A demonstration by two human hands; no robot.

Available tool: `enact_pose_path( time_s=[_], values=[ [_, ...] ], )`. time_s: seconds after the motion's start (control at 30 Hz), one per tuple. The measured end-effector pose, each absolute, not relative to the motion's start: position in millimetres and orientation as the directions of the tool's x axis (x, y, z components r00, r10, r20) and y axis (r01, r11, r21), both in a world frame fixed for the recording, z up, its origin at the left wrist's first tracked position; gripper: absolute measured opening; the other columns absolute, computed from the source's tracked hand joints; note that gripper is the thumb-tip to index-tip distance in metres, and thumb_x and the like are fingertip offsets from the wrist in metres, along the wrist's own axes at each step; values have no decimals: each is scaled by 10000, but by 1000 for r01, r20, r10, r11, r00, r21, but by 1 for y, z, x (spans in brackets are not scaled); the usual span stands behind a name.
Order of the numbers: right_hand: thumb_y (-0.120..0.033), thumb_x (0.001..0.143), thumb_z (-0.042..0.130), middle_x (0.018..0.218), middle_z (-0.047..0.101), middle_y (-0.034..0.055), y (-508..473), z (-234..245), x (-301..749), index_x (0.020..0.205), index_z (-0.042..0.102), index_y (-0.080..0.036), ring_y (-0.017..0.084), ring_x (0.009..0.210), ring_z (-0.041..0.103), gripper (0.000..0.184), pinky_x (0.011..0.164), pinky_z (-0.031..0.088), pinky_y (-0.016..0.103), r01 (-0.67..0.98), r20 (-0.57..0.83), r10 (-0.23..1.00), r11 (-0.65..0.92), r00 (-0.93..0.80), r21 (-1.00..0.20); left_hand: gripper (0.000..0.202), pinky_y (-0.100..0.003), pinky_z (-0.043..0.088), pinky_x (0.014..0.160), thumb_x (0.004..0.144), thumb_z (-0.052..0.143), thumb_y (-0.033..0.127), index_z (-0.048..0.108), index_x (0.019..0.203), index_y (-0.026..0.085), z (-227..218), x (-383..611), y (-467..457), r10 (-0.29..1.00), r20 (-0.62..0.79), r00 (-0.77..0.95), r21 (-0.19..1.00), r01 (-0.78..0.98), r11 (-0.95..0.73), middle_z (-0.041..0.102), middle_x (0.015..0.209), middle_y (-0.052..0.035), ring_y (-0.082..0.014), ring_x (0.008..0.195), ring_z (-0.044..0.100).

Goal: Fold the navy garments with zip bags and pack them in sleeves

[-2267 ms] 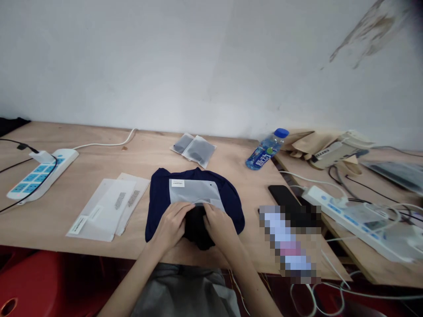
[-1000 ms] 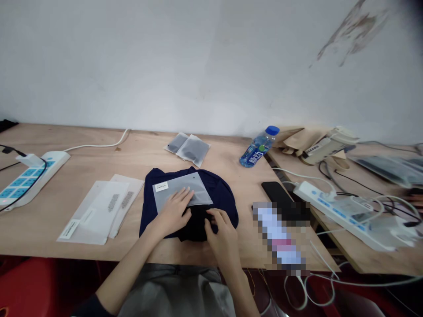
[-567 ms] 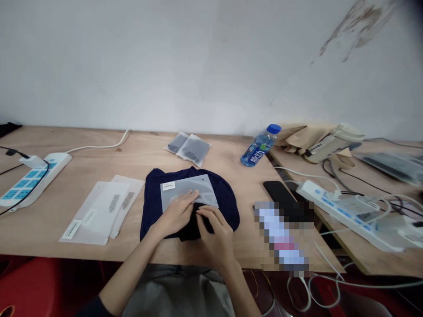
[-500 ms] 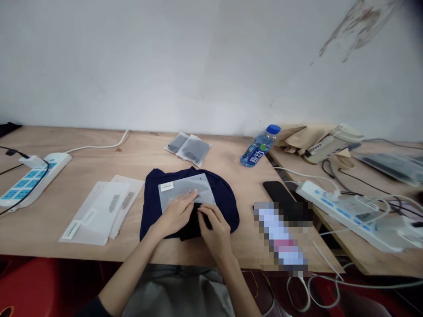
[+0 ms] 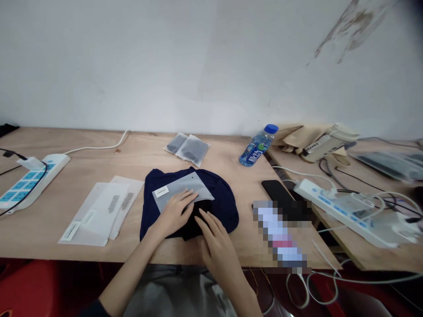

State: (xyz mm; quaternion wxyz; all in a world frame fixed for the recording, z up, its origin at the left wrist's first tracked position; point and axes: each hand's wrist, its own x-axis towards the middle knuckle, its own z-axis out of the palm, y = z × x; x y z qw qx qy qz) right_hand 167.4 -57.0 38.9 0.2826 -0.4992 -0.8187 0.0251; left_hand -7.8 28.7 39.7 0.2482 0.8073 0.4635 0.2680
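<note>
A frosted plastic bag (image 5: pixel 185 186) with a white label lies tilted on a dark navy cloth (image 5: pixel 225 200). From its lower side shows a folded black fabric piece (image 5: pixel 201 209); how much of it is inside the bag I cannot tell. My left hand (image 5: pixel 175 213) rests flat on the bag near that edge, fingers stretched out. Just right of it, my right hand (image 5: pixel 216 233) lies over the black fabric with its fingers extended and nothing gripped between them.
Frosted bags (image 5: pixel 99 211) with labels lie at the left, and filled small bags (image 5: pixel 193 150) lie behind the cloth. A blue-capped bottle (image 5: pixel 256 147), a black phone (image 5: pixel 277 193) and a power strip (image 5: pixel 343 213) with cables are to the right. Another power strip (image 5: pixel 36 180) sits far left.
The bag has turned anticlockwise, and more black fabric shows below it. My right hand has gone from a pinch at the bag's edge to straightened fingers on the fabric.
</note>
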Motion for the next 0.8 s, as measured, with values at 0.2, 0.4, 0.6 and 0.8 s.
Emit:
enact_pose_path(
  time_s=[0.2, 0.4, 0.6, 0.8],
  values=[
    [27, 808, 389, 1402, 509, 202, -34, 27, 173, 1360, 531, -83, 306, 1329, 448, 580, 1046, 496, 491, 773, 389, 799, 575, -458, -270, 441, -451, 301, 1193, 991, 364, 318, 497, 1407, 253, 38, -11, 30, 866, 186, 465, 730, 524, -438, 478, 1481, -22, -198, 1416, 378],
    [-16, 888, 344, 1359, 559, 156, 0, 33, 165, 1411, 480, -160, 254, 1323, 482, 559, 1060, 491, 473, 690, 513, 739, 641, -436, -337, 456, -434, 274, 1212, 993, 354, 287, 447, 1439, 286, 54, -11, 27, 854, 239, 462, 768, 449, -458, 417, 1518, 16, -174, 1431, 349],
    [-19, 852, 397, 1372, 554, 200, 11, 33, 149, 1378, 505, -81, 297, 1330, 471, 540, 1073, 466, 497, 773, 504, 765, 578, -401, -262, 494, -462, 281, 1200, 980, 357, 232, 393, 1471, 276, 55, -10, 30, 840, 263, 474, 651, 556, -517, 394, 1536, -17, -188, 1444, 321],
    [-20, 853, 388, 1419, 529, 163, -26, 47, 163, 1365, 530, -91, 286, 1357, 444, 536, 1094, 443, 489, 786, 430, 748, 605, -505, -128, 527, -495, 293, 1183, 945, 487, 312, 401, 1464, 276, 48, -28, 18, 864, 305, 401, 567, 652, -503, 388, 1543, -61, -239, 1435, 344]
  ],
)
